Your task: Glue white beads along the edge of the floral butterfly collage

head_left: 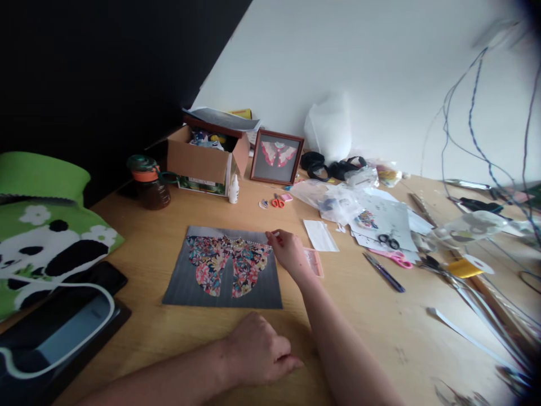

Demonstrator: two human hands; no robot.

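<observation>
A grey sheet (180, 285) lies flat on the wooden table, bearing a floral fabric piece (207, 265) shaped like a rounded collar. Small pearl-like beads (247, 243) line its top edge, with darker ornaments around the middle. My right hand (287, 254) is at the sheet's upper right corner, its fingertips pinched together at the end of the bead line. What sits between them is too small to make out. Below the sheet, my left hand (260, 349) rests on the table with fingers curled in and nothing visible in it. A pink-edged clear case (315, 263) is partly behind my right hand.
Behind the sheet stand a white glue bottle (234, 190), an open cardboard box (203, 160), a drink bottle (150, 183) and a framed collar (276, 157). Pink scissors (395, 257), a dark pen-like tool (384, 272) and papers (389, 220) lie right. A phone (76, 327) lies left.
</observation>
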